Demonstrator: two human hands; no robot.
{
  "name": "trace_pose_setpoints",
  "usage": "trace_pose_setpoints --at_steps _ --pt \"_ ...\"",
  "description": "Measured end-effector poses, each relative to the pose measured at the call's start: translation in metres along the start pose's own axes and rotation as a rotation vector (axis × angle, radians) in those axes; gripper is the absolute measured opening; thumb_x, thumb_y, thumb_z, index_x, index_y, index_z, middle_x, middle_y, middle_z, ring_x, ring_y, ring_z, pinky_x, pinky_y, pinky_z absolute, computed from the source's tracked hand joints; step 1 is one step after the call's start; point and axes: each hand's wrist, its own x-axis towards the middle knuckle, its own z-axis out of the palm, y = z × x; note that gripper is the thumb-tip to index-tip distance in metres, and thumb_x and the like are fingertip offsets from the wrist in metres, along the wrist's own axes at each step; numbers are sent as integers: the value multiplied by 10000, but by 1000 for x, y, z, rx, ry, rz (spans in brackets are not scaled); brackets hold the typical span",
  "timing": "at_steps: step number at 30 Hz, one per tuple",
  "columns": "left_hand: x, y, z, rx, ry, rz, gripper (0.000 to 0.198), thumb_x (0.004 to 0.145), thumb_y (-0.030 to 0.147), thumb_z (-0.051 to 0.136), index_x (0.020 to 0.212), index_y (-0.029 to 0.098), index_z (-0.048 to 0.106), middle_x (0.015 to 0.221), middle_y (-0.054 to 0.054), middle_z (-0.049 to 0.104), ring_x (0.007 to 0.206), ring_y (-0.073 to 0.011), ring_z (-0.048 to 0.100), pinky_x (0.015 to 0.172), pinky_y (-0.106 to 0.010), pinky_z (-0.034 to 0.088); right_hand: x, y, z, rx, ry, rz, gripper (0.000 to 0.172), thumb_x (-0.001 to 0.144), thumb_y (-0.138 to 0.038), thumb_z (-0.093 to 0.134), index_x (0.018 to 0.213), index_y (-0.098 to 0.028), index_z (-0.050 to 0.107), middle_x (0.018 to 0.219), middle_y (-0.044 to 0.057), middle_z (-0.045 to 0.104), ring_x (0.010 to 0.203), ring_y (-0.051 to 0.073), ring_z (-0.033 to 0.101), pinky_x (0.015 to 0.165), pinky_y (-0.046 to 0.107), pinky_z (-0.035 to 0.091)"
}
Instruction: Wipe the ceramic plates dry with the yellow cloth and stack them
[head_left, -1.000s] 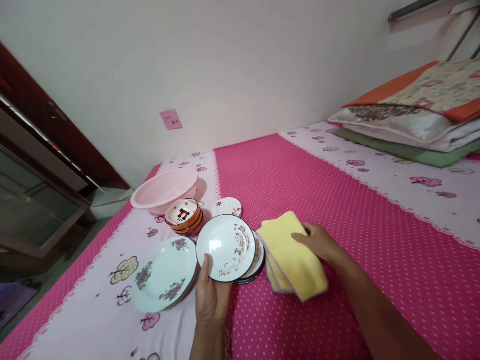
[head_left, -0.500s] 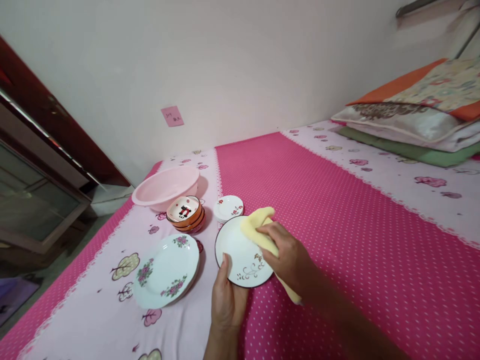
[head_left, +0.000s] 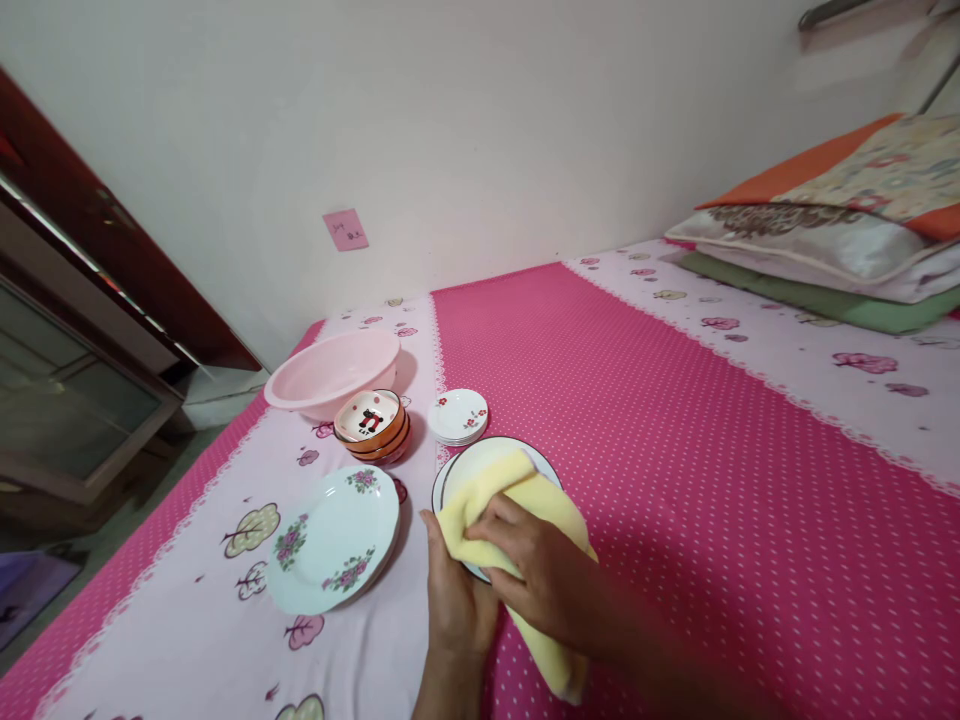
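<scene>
My left hand (head_left: 454,598) grips the near edge of a white plate with a dark rim (head_left: 487,458), held just above a stack of like plates. My right hand (head_left: 544,575) is closed on a yellow cloth (head_left: 525,500) and presses it onto the plate's face, covering most of it. The cloth's loose end (head_left: 556,658) hangs toward me. All of this sits over a pink dotted bedsheet (head_left: 675,450).
Left of the hands lies a flowered white plate (head_left: 334,538). Behind it stand stacked orange bowls (head_left: 371,425), a pink basin (head_left: 330,370) and small flowered saucers (head_left: 457,415). Folded bedding (head_left: 832,230) is piled at the far right. A dark cabinet (head_left: 75,330) flanks the bed's left.
My right hand picked the yellow cloth up from the sheet, brought it onto the plate and swept it from the far edge toward me. My left hand kept holding the plate.
</scene>
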Motion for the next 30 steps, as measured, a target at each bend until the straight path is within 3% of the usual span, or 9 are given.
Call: trace_pose_setpoints --at_steps 3,7,11,18,21,25,30 --pt "0 -3 1 -16 28 -16 534 1031 533 383 1167 183 763 1226 -109 754 1282 -271 619 1159 -409 408 6 3 10 57 21 7 473 871 -62 487 1276 -279 597 1177 46 623 1042 208 646 931 332 554" --pt "1 -10 -2 -47 35 -48 490 1034 487 415 1279 183 712 1333 -127 700 1354 -262 557 1174 -394 392 15 14 13 -212 186 2 411 914 -105 486 1292 -220 600 1181 102 635 1090 284 595 962 463 516" --pt "2 -12 -7 -51 -52 -8 490 1017 489 464 1362 202 660 1404 -138 648 1396 -286 509 1169 -441 403 18 25 10 -394 315 39 387 888 -148 566 1268 -196 624 1329 141 595 1267 342 507 1086 555 404" --pt "3 4 -5 -44 -7 69 504 1014 523 435 1334 225 685 1391 -130 656 1345 -307 562 1100 -458 481 15 44 7 -343 281 107 641 815 -286 667 1425 -153 522 1540 198 401 1400 400 404 1121 602 406" --pt "5 10 -7 -14 2 120 518 1008 550 427 1336 240 683 1410 -118 644 1342 -308 564 1074 -450 504 13 49 4 -262 231 169 601 878 -260 581 1458 -141 477 1529 201 416 1368 363 469 1101 555 461" --pt "6 14 -9 0 5 147 518 993 570 453 1334 256 684 1414 -113 642 1335 -310 570 1062 -447 511 8 48 -1 -264 160 224 537 904 -233 519 1435 -154 504 1410 185 523 1099 310 647 926 493 586" --pt "6 15 -7 8 33 179 523 996 564 451 1369 261 656 1414 -114 643 1327 -302 578 1057 -434 514 2 31 -5 -433 78 208 508 872 -163 536 1377 -185 582 1296 159 611 999 276 648 817 397 602"
